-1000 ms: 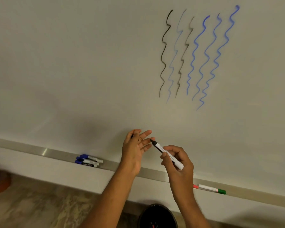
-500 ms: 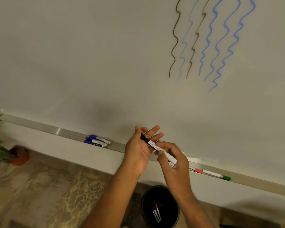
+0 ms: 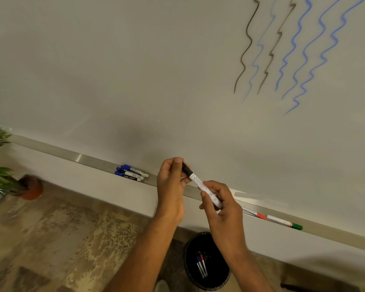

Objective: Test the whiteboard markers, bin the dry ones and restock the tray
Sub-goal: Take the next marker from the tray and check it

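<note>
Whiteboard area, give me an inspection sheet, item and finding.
Surface: whiteboard carries six wavy test lines, black and blue.
Job's things: black marker in both hands; blue markers and red and green markers on tray; bin holds discarded markers.
Clutter: nothing seen.
Grips: left hand pinches the cap end; right hand holds the barrel.
Cables: nothing seen.
Surroundings: potted plant, patterned floor.

Both forearms reach up from the bottom edge, bare, converging toward centre. Left hand — back toward the camera, fingers curled, fingertips pinching the dark end of the marker. Right hand lower and to the right — thumb and curled fingers gripping the white barrel, wrist bent slightly inward.
</note>
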### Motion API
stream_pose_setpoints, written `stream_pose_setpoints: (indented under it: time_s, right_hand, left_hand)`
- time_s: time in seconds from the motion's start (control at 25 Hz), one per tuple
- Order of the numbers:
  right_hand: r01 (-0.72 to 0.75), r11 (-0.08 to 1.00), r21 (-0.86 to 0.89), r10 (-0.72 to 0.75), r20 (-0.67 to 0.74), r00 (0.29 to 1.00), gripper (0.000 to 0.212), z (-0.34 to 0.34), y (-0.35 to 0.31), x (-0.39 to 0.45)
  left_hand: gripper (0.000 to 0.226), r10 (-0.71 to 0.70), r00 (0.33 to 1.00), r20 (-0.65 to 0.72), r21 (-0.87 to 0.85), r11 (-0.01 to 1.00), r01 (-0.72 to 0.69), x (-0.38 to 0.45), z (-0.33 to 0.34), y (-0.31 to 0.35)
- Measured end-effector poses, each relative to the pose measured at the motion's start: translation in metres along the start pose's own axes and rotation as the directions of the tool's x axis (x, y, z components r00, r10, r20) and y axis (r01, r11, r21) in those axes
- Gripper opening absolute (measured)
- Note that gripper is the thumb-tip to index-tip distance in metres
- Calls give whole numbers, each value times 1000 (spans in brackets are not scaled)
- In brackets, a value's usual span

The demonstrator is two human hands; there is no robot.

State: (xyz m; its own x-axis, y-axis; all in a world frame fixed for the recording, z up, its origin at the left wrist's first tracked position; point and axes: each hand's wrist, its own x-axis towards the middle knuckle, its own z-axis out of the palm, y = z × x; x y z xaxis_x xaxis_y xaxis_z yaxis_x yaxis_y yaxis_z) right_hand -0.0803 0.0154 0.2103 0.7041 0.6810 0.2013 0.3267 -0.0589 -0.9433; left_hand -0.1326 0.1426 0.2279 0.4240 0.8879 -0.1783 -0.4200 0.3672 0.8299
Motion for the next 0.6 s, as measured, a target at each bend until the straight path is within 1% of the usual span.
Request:
stream_pose_setpoints:
  time_s: [0.12,0.24,0.4,0.48,0.6]
  right_hand:
    - [27,994,-101,-28,-14,1000,20,12,0,-2]
    - [27,989,-142,-35,-50,998,19,27,1,-3]
    - [-32,994,-105,26,-56,998,19,46,1,-1]
    - [-75,995,-69,72,-57,996,15,56,1,2]
    - [-116,992,-53,114,-50,992,12,72,0,7]
  left_hand:
    - [10,67,997,-29,43,997,-66,2,-7,-1]
    - [7,73,997,-5,37,997,-73,7,-14,-3]
    - [8,69,997,18,36,997,-69,19,-26,-2]
    - [8,69,997,32,50,996,-70,26,-32,-2]
    - [8,61,998,21,64,996,-62,38,-45,-3]
